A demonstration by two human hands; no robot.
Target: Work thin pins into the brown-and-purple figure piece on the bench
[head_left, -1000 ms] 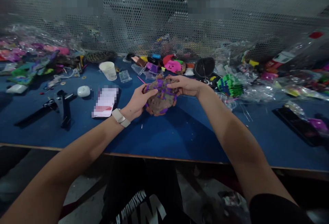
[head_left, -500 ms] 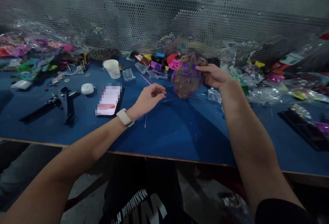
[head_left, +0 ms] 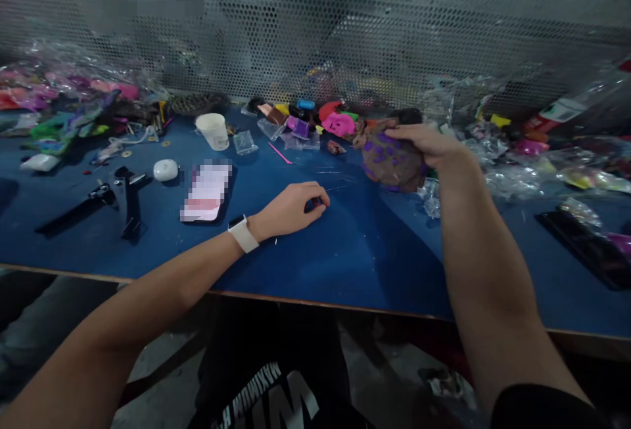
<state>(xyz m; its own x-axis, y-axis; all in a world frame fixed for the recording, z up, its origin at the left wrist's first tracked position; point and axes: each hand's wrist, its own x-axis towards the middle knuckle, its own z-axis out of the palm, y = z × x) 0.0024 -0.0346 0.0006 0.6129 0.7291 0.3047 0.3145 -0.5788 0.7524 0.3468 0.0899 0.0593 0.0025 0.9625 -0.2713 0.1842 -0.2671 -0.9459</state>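
Note:
My right hand grips a brown lump with purple patches, a clay-like ball, and holds it down on the blue table at the centre right. My left hand, with a white wrist band, rests on the table to the left of the ball. Its fingers are curled in a pinch on something small that I cannot make out. A few thin wires or needles lie on the table between the two hands.
A white cup, a white oval case, a blurred card and a black tool lie to the left. Coloured clay pieces and plastic bags crowd the back and right. A perforated metal screen stands behind.
My left hand let go of the ball and dropped to the table, closing into a pinch. My right hand carried the ball to the right and lowered it onto the table.

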